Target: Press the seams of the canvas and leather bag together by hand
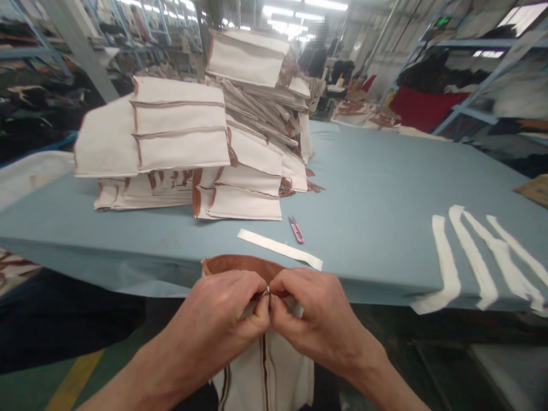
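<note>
A cream fabric piece [286, 365] with brown edging and dark seams hangs at the table's front edge, its brown inner rim [240, 264] showing. My left hand [229, 305] pinches its upper edge between thumb and fingers. Right beside it, my right hand [310, 311] pinches the same edge, so the fingertips of both hands nearly meet. A tiny pale bit shows between the fingertips, too small to name. Just beyond lies a cream strip [278, 248] on the table, and behind that are pink thread snips [295, 229].
Stacks of cream sewn pieces with brown edging [180, 125] stand at the back left of the blue-covered table [368, 205]. Several white strips [473, 257] hang over its right front edge. Shelves [471, 80] stand behind, and a person [314, 54] is in the far background.
</note>
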Tool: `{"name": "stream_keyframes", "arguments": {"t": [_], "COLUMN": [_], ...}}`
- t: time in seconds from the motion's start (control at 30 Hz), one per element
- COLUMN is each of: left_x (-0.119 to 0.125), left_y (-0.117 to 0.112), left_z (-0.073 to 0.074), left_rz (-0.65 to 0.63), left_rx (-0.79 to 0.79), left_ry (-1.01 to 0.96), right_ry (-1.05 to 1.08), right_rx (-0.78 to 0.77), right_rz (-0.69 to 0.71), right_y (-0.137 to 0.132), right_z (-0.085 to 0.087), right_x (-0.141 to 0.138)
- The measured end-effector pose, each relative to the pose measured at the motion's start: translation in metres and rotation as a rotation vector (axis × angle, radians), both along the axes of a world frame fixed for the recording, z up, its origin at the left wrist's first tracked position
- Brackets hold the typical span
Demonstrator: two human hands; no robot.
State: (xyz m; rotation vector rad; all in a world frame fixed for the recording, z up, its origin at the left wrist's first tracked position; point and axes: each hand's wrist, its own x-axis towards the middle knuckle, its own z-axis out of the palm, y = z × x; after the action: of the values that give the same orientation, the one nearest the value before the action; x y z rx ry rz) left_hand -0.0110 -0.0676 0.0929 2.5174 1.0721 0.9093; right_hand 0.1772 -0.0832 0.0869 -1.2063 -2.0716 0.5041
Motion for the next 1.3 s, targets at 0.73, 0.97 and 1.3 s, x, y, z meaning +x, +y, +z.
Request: {"name": "stream_keyframes", "arguments": {"t": [0.73, 0.97, 1.3], "left_x": [0.014, 0.02, 0.004], "left_y": [0.02, 0.015, 0.03], "left_z": [-0.004, -0.006, -0.022], "left_rz": [0.083, 0.142, 0.099], "left_rx": [-0.369, -0.239, -0.545], "left_ry": [-0.086, -0.113, -0.179], "right_ry": [0.022, 0.117, 0.321], "right_rx": [0.077, 0.042, -0.41], "right_rz": [0.118, -0.064, 0.006], "right_y": [0.032, 0.023, 0.031], "right_z": [-0.018, -0.019, -0.029], "right_x": [0.023, 0.005, 0.008]}}
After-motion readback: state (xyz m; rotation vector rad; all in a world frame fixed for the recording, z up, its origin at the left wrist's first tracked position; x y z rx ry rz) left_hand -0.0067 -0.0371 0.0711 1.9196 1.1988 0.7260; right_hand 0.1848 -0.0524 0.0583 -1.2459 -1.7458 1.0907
